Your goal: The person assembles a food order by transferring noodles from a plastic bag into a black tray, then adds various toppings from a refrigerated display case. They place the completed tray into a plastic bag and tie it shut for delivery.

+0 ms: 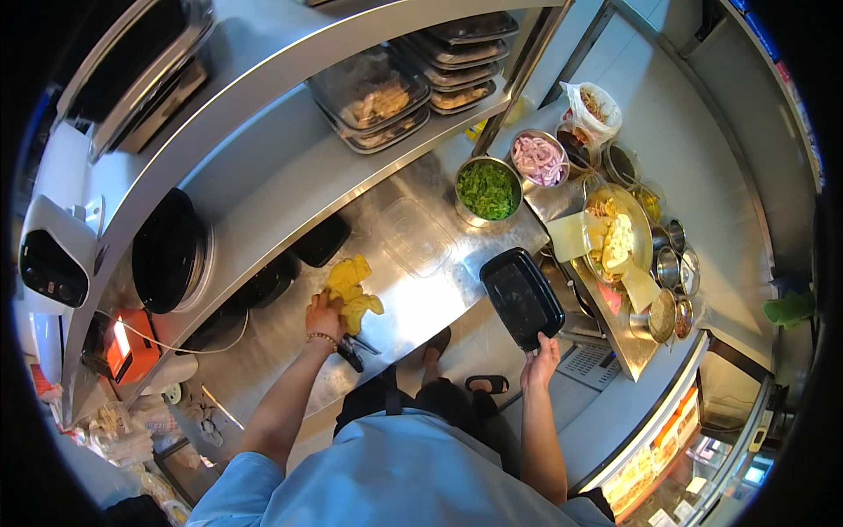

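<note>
Tray (522, 299), black and shallow, is hovering right of centre in the frame, with the right hand (540, 362) gripping only its lower end. Left hand (324, 316) is resting on a bunched yellow cloth (351, 285) left of centre; honestly can't tell whether it's grasping or just pressing. Imo that one-ended hold could be asking for a tip or slip, and since the tray is apparently sticking out past the counter (421, 303), it might be landing on the floor (455, 364). A sloppy cloth sweep could also be catching the black-handled tool (349, 354) lying just below. Clutter-wise: a clear plastic lid (417, 237) (or container, glare's washing it out) is lying mid-frame, chopped greens (488, 190) are filling a metal bowl (475, 219) upper right of centre, and the shelf (263, 176) is overhanging the counter's back, upper left.
</note>
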The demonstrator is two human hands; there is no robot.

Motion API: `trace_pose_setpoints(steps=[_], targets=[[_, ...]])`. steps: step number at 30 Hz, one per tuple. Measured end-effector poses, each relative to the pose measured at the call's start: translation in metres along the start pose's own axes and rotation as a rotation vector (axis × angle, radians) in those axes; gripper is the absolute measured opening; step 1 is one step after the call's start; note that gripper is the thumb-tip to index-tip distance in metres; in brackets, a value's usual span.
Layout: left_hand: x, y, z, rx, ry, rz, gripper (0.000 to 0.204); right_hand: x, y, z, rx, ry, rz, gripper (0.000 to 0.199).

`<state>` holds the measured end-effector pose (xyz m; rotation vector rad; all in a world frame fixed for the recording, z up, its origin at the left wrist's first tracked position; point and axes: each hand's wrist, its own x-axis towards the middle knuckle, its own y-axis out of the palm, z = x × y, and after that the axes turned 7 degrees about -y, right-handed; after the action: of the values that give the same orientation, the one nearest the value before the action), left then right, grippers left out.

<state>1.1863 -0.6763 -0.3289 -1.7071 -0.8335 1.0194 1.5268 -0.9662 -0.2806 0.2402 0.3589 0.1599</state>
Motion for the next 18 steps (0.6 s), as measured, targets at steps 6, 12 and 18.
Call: trace_pose_setpoints(steps=[6, 12, 18], targets=[[0.009, 0.011, 0.011, -0.064, 0.059, 0.032, 0.063, -0.050, 0.002, -0.018, -0.025, 0.056, -0.011, 0.021], [0.015, -0.032, -0.023, -0.358, 0.093, -0.097, 0.056, -0.094, 0.022, -0.028, -0.063, 0.158, 0.132, 0.024], [-0.008, -0.040, 0.008, -1.366, -0.291, 0.699, 0.019, -0.087, 0.071, -0.074, -0.492, -0.078, 0.662, 0.036]])
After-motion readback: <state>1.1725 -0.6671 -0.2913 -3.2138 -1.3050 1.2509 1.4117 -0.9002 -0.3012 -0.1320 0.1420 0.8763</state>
